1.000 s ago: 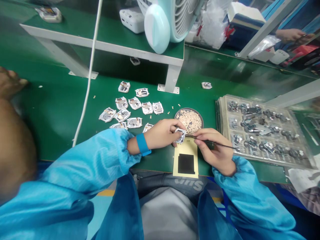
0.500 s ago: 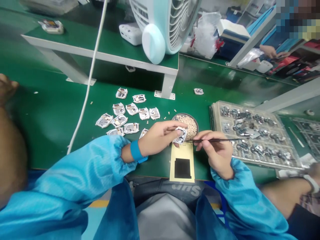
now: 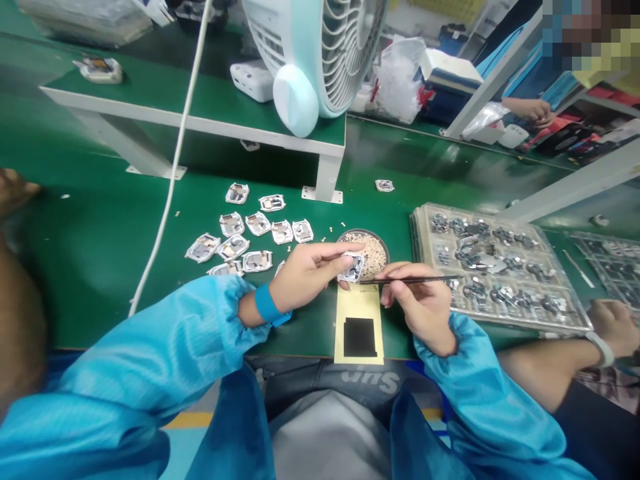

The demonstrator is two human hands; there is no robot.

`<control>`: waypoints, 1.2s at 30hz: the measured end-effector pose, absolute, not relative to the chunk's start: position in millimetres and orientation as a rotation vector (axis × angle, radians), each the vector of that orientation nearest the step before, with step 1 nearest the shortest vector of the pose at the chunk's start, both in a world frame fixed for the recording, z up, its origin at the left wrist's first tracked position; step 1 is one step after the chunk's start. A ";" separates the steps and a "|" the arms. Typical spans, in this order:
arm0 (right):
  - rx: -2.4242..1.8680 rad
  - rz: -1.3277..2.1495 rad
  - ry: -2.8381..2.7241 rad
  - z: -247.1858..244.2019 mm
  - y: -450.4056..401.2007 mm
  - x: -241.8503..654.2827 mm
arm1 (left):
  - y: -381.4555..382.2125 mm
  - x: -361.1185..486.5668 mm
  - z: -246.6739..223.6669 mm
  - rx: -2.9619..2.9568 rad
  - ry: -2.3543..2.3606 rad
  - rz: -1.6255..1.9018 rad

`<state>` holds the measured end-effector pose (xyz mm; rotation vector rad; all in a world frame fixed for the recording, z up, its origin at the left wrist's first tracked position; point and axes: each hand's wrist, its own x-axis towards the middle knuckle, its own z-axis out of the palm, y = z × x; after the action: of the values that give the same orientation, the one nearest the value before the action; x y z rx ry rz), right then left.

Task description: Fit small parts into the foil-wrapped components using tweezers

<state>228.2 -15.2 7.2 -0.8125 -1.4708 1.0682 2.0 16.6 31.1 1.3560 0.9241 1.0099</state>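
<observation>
My left hand [image 3: 313, 272] is closed on a white watch case [image 3: 351, 267] with dark and silver parts inside, thumb on its face. In my right hand [image 3: 420, 299] are dark tweezers [image 3: 423, 280], held level, their tips at the lower edge of the case. Behind the case stands a round dish [image 3: 374, 250] full of tiny pale pieces. Under my hands lies a yellow card [image 3: 341, 333] with a black square sheet [image 3: 359, 337] on it. Several similar white watch cases [image 3: 257, 223] are spread on the green table to the left of the dish.
A stacked clear tray [image 3: 500, 267] of small metal parts sits at the right. A pale blue fan [image 3: 295, 100] stands on a raised shelf [image 3: 210, 130], and a white cable [image 3: 173, 173] hangs across the left. Other people's arms show at left, at right [image 3: 555, 360] and far right.
The whole view has shifted slightly, moving the table things left. My hands keep the same hold on the watch case and tweezers. A neighbour's hand at right has come further into view.
</observation>
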 end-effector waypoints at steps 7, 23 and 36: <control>-0.831 0.993 -1.492 4.7 -14.4 227.6 | 17.5 1.0 24.6 1.382 0.937 0.993; -0.797 1.076 -1.474 6.5 -13.8 228.3 | 18.7 1.8 23.5 1.348 0.941 1.026; -0.843 1.164 -1.403 9.5 -15.1 229.1 | 26.4 -0.5 17.7 1.262 0.986 1.084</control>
<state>229.1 -15.1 9.5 -0.8432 -1.4029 1.1637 -0.5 26.4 17.7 1.2619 0.9859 1.0837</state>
